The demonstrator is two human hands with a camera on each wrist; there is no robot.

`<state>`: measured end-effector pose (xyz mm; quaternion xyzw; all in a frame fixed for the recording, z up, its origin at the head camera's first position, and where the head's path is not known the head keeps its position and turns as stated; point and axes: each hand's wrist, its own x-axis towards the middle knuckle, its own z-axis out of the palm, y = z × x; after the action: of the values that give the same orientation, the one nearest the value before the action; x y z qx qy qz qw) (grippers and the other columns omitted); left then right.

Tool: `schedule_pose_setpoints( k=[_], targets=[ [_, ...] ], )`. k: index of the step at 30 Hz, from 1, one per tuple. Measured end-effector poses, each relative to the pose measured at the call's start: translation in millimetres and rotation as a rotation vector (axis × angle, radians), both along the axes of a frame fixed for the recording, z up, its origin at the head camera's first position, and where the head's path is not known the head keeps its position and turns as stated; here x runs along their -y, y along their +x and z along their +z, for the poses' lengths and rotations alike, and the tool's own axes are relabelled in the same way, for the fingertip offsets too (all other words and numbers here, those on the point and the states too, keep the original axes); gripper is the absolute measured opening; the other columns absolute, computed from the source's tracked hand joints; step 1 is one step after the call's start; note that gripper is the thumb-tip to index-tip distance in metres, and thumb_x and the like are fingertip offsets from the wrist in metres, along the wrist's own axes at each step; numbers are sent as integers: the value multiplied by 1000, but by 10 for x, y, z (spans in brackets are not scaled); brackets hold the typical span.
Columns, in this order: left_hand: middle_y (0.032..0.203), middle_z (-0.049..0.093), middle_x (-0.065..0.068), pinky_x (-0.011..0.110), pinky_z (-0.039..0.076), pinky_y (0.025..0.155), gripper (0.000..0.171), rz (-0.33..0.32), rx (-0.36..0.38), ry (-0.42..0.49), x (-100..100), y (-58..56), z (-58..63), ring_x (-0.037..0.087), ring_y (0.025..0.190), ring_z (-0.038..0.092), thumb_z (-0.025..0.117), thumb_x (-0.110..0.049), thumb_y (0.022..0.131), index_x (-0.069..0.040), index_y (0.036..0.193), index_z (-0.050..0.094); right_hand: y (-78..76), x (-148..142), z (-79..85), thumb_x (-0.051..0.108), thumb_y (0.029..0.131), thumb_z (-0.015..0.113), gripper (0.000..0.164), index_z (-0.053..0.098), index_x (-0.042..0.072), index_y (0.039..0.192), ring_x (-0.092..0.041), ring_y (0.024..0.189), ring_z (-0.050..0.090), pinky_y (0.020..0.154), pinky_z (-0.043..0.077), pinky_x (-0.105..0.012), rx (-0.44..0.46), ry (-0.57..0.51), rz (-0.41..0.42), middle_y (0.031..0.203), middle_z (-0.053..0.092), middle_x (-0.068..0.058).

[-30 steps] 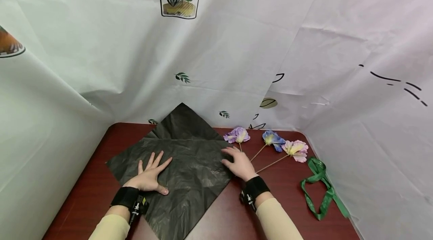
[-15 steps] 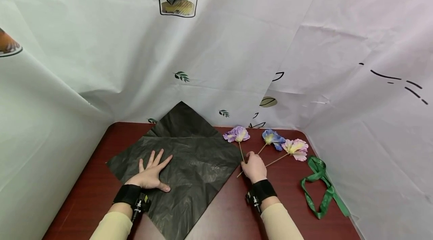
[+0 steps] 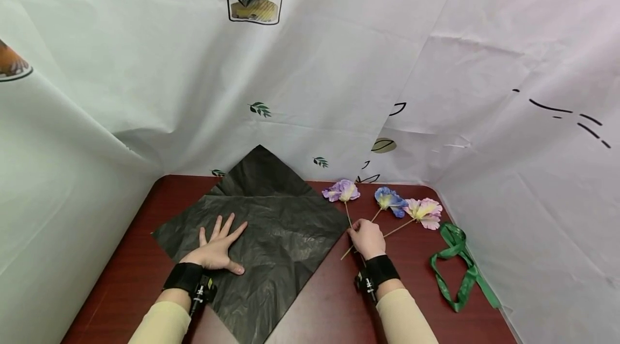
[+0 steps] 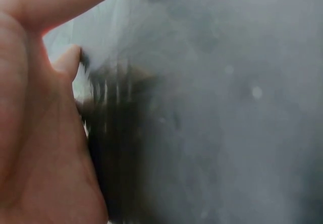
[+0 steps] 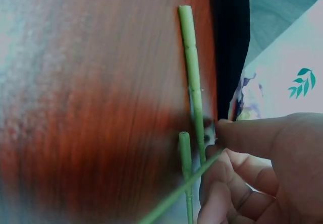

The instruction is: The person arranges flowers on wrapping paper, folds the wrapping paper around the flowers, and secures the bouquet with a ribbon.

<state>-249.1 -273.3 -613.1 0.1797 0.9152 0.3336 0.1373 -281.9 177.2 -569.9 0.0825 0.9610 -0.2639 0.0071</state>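
Note:
A sheet of black wrapping paper (image 3: 281, 258), its upper edge folded over, lies diagonally on the table. Spread flat on its left part is my left hand (image 3: 215, 250), fingers straight and apart. To the right of the paper, my right hand (image 3: 367, 237) pinches the stem of the purple artificial flower (image 3: 343, 191) between thumb and fingers. That thin green stem (image 5: 174, 196) runs out from the fingertips in the right wrist view. Two other stem ends (image 5: 191, 57) lie beside it, belonging to the blue flower (image 3: 389, 201) and the pink flower (image 3: 424, 213).
A green ribbon (image 3: 455, 258) lies loosely looped near the right edge of the dark red table (image 3: 319, 311). White printed cloth (image 3: 310, 75) hangs as walls behind and on both sides of the table.
My right hand has moved right from the paper's right corner and taken hold of the purple flower's stem. The flower has shifted slightly rightward. My left hand stays in place on the paper.

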Motion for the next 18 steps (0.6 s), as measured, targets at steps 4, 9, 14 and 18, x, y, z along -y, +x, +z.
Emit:
schedule_pose_setpoints(
  k=[4,9,14,18],
  targets=[
    [178,-11,21,74,-34,106,137,2,-7,-7,-36,-37,-32,49,157,-28,93,-69,65,-19,173,25,9,13,60,31,100,78,21,75,10,99,-23,69,63,61,50,-42,-49,-35,-5,85,70,-5],
    [178,-12,19,73,-34,106,139,5,0,-20,-63,-64,-59,48,157,-28,92,-71,63,-20,173,24,25,122,147,31,100,78,22,75,10,102,-20,67,61,61,48,-37,-139,-121,-13,81,67,-2],
    [178,-13,19,73,-34,106,139,-4,7,-12,-78,-53,-15,47,157,-29,92,-71,64,-20,173,23,34,361,272,22,101,78,19,73,5,107,-22,66,68,61,55,-33,-231,-330,17,84,70,-5],
    [178,-12,18,72,-34,106,138,-10,17,17,-94,-41,33,47,157,-29,93,-70,64,-20,173,24,18,677,357,14,100,78,20,72,-1,112,-28,64,73,56,58,-30,-254,-503,86,85,75,-11]
  ],
)
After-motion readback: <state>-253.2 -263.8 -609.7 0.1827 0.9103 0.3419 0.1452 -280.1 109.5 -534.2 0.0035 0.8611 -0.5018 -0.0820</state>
